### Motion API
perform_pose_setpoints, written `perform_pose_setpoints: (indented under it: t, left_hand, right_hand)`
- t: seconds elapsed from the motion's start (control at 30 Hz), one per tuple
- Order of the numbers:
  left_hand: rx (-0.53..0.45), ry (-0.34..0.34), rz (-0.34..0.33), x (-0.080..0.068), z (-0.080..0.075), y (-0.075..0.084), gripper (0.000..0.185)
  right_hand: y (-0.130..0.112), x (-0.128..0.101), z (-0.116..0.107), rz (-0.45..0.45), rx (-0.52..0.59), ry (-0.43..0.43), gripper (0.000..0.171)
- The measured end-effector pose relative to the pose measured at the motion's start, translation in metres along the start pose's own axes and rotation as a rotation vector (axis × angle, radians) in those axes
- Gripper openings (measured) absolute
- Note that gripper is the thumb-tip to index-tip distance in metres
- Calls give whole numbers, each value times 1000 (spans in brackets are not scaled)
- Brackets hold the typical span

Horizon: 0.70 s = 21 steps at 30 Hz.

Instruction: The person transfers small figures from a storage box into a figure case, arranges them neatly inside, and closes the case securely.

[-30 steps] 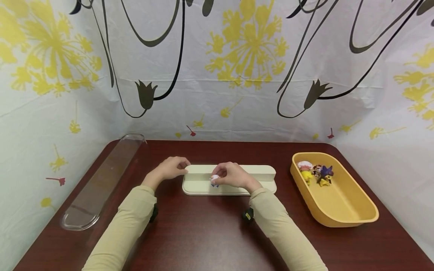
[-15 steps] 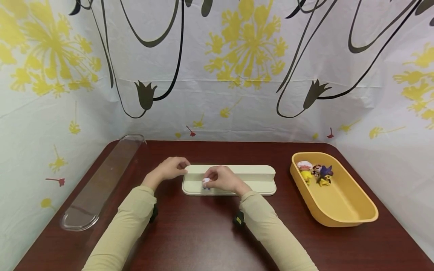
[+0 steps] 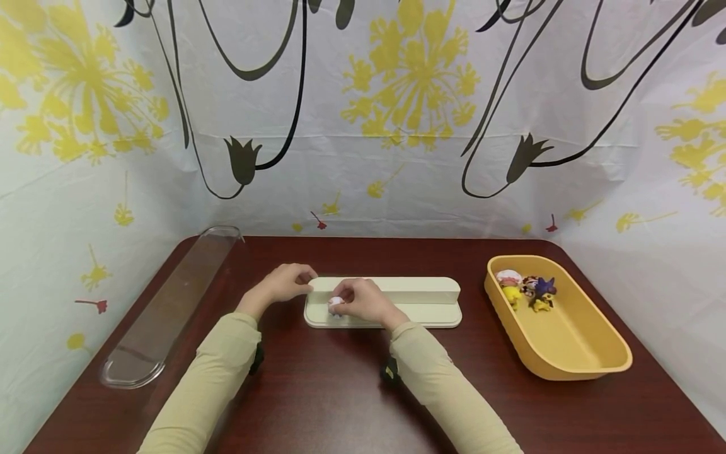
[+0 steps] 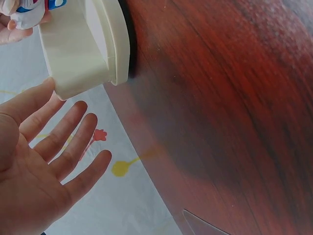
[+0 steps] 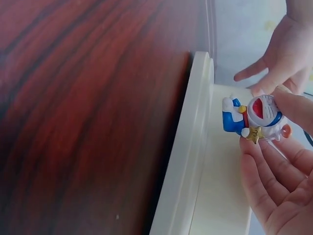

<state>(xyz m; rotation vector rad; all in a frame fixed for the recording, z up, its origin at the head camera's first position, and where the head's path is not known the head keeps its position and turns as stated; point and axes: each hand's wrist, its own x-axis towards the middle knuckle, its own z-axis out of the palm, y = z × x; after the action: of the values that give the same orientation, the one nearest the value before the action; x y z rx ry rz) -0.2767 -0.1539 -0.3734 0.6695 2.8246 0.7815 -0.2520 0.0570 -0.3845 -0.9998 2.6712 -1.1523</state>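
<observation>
As held: right hand point(image 5: 274, 171) pinches small blue-white cat figurine point(image 5: 252, 117) over cream plastic stepped stand point(image 3: 397, 301).
Left hand point(image 3: 280, 284): spread, touching stand's left end.
Risk: figurine may topple if released tilted.

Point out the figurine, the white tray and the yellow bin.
figurine point(image 5: 257, 116): right wrist view, on its round white face.
white tray point(image 3: 422, 313): head view, on its bare flat base right of the hands.
yellow bin point(image 3: 584, 340): head view, on its bare inner floor.
</observation>
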Motion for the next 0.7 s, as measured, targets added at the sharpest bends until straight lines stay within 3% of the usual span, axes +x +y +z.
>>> perform_pose_setpoints:
  t: [0.7]
  left_hand:
    - [-6, 14, 24, -3, 0, 1, 19]
  right_hand:
    - [-1, 7, 20, -14, -73, 44, 15]
